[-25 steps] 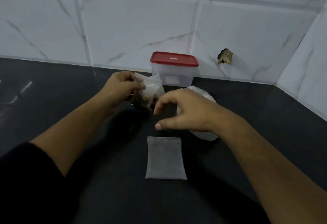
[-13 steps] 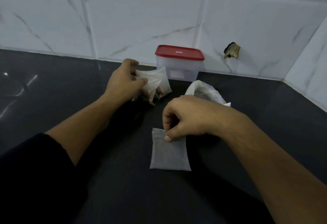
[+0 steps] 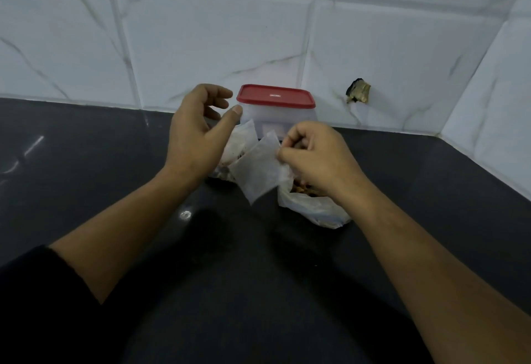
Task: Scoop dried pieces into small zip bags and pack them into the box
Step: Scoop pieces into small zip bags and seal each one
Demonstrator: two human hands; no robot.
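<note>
A clear plastic box (image 3: 275, 120) with a red lid stands shut against the tiled wall. My right hand (image 3: 316, 156) pinches the top edge of an empty small zip bag (image 3: 258, 171), held tilted above the counter. Under that hand lies a larger white plastic bag (image 3: 313, 208) with brown dried pieces showing at its mouth. My left hand (image 3: 198, 136) hovers with its fingers spread and loosely bent, holding nothing, just above the filled small bags (image 3: 238, 148) that lie in front of the box.
The black counter (image 3: 115, 179) runs to white marble-look tiles at the back and right. A broken, dark-edged hole (image 3: 358, 94) is in the wall right of the box.
My right hand has lifted the empty zip bag off the counter and up toward the box. My left hand has let go of the filled bags and opened above them.
</note>
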